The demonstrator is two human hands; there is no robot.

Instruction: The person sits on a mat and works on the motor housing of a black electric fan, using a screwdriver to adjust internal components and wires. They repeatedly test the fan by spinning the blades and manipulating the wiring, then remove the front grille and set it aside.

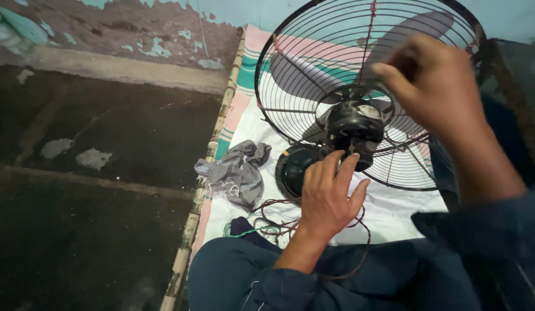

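Note:
A black table fan lies tilted in front of me, its round wire cage [290, 75] facing away and grey blades behind the wires. My left hand [329, 196] reaches up with fingers spread, fingertips touching the underside of the black motor housing [353, 128]. My right hand [437, 86] grips the upper right part of the cage, fingers curled over the wires. The fan's round black base [291, 167] sits just left of my left hand. A twisted brown cord [279, 222] loops over my lap below the left wrist.
A crumpled grey cloth [235, 173] lies left of the fan base on a white sheet [394, 210] over a striped mat [244, 86]. The bed's bamboo-like edge [207, 167] borders a dark concrete floor [94, 190]. A peeling wall [123, 29] stands behind. My legs in dark trousers [336, 282] fill the foreground.

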